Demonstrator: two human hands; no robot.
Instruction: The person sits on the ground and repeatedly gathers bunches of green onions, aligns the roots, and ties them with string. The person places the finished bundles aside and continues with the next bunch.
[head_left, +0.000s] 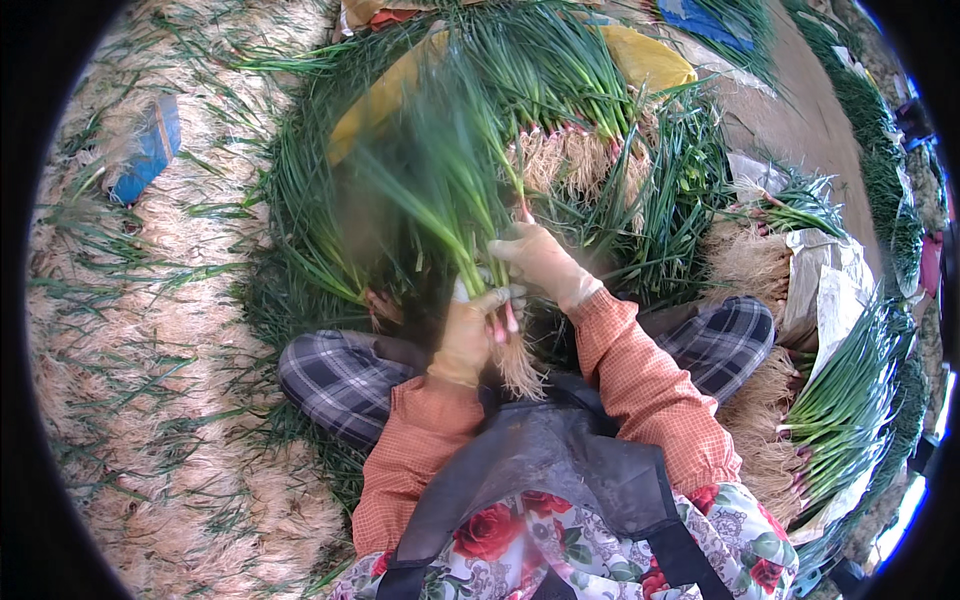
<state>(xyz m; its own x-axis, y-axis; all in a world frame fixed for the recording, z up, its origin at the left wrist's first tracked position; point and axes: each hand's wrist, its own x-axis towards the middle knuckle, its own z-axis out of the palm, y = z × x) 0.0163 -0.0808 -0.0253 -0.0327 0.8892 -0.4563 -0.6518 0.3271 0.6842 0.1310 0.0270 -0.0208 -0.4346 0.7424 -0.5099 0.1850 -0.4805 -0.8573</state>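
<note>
My left hand (466, 322), in a pale rubber glove, is closed around a bunch of green onions (512, 346) just above their pinkish bulbs. The stringy roots hang down towards my lap, and the green leaves fan away from me, partly blurred. At the right of this bunch, my gloved right hand (536, 259) has its thumb and fingers around the lower end of a green onion stalk (517, 184); part of the fingers is hidden. Beyond my hands lies a row of green onions (577, 90) with bushy roots (581, 161) facing me.
Root clumps (217, 360) and leaf scraps cover the ground at left, with a blue piece (154, 150) on them. Yellow sheeting (649, 58) lies beyond the row. Stacked green onion bundles (847, 412) and white sheeting (832, 300) stand at right, beside my crossed legs.
</note>
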